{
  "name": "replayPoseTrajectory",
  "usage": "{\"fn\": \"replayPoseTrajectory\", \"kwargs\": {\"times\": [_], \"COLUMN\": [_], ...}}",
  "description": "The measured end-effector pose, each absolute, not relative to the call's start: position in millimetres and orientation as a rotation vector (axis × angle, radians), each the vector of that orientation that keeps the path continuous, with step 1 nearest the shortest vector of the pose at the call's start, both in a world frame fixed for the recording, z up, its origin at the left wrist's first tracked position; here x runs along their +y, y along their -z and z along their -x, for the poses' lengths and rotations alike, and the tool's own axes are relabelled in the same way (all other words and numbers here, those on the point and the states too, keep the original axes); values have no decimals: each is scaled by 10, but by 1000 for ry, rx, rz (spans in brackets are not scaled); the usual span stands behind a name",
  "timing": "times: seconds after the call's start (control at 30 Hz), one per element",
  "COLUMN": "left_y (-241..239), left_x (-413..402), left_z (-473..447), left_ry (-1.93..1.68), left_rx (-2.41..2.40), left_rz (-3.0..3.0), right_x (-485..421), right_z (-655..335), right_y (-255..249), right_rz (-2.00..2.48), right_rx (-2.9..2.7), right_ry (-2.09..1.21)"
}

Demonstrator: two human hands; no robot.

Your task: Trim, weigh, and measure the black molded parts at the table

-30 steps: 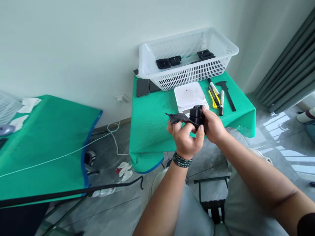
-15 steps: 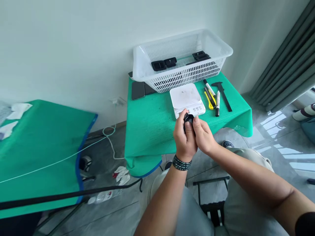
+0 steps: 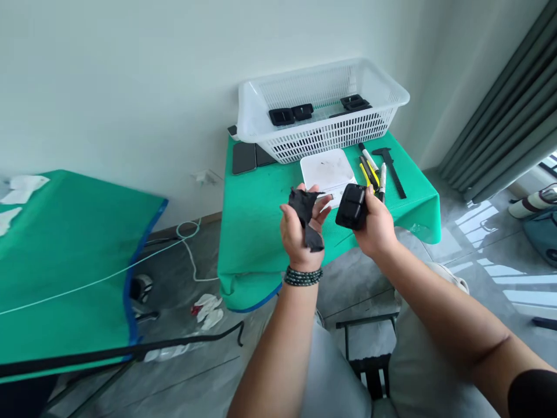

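A crumpled piece of black cloth (image 3: 303, 204) lies across the upturned palm of my left hand (image 3: 296, 239), whose fingers are loosely curled and apart. My right hand (image 3: 379, 226) grips a small black plastic part (image 3: 351, 206) by its right side. The part is box-shaped with rounded corners and a line across its middle. Both hands are apart, above the front of the green-covered table (image 3: 250, 232). Behind them sits a white kitchen scale (image 3: 327, 168), its front partly hidden by my hands.
A white plastic basket (image 3: 324, 138) holding several black parts (image 3: 282, 116) stands at the back. A yellow utility knife (image 3: 369, 174), markers (image 3: 382, 179) and a black caliper (image 3: 393, 173) lie at right. Two dark phone-like slabs (image 3: 244, 158) lie at left. Another green-covered table (image 3: 73, 244) stands further left.
My hands, together around the black part before, have moved apart. The part is now in my right hand alone, and the black cloth shows on my left palm.
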State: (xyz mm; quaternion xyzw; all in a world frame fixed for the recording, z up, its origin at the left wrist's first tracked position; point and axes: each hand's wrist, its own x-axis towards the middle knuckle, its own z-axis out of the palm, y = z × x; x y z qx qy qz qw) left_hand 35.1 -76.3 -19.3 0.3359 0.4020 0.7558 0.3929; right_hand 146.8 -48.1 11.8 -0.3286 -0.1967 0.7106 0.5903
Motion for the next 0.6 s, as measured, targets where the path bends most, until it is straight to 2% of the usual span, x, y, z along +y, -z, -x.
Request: {"fn": "replayPoseTrajectory", "kwargs": {"times": [0.07, 0.23, 0.47, 0.6], "left_y": [148, 145, 161, 110], "left_x": [-824, -851, -764, -614], "left_z": [-495, -727, -500, -89], "left_ry": [-2012, -2145, -2004, -2020], "left_rx": [1075, 1335, 1328, 1281], "left_rz": [-968, -1113, -951, -664], "right_x": [-466, -674, -792, -1006], "right_z": [-1445, -1276, -1237, -1226], "right_y": [-92, -18, -95, -72], "right_rz": [774, 752, 840, 775], "right_rx": [-316, -375, -246, -489], "right_ry": [-1700, -1812, -1843, -2154]}}
